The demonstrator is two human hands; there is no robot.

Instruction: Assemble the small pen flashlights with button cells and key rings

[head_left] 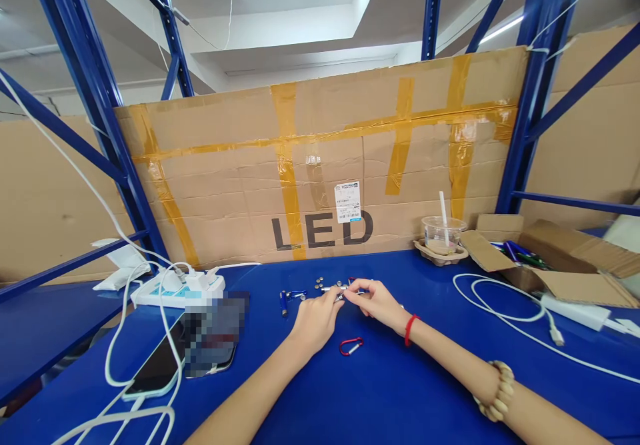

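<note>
Both hands meet mid-table (320,398). Left hand (316,320): fingers pinched narrow on a small silvery part (341,296). Right hand (376,300): fingertips drawn close at the same part (gripping or only touching, cannot tell). Part sits between the two hands, just above the table. Small metal discs (319,284) lie just beyond the left hand; blue pieces (284,304) near it, to its left. Red carabiner (351,347) on the table, nearer the wearer, between the forearms. Cup (443,233) well apart, far right.
</note>
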